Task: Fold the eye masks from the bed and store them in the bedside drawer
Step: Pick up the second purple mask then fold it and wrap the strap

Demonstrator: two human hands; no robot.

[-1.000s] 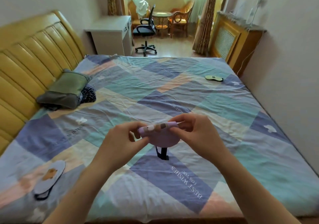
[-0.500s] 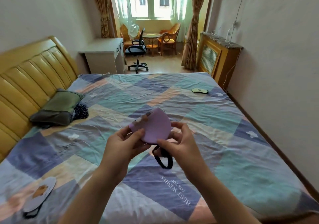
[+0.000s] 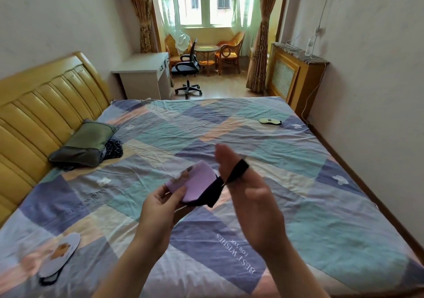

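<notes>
My left hand (image 3: 160, 208) pinches a folded purple eye mask (image 3: 195, 183) above the middle of the bed. The mask's black elastic strap (image 3: 236, 171) is stretched to the right and looped over the thumb of my right hand (image 3: 247, 189), whose fingers are spread. A second, pale lilac eye mask (image 3: 60, 255) with a brown print lies flat near the bed's front left corner. A third, yellow-green eye mask (image 3: 269, 121) lies at the far right of the bed. No drawer is being touched.
The bed (image 3: 321, 206) has a patchwork sheet and a yellow padded headboard (image 3: 34, 118) on the left. A green pillow (image 3: 87, 144) lies by the headboard. A white bedside desk (image 3: 146, 75), office chair (image 3: 187, 72) and wooden radiator cover (image 3: 296, 79) stand beyond the bed.
My right hand has let go of the mask's body and pulled the black strap up and to the right over its thumb. The head has tilted up, showing more of the window.
</notes>
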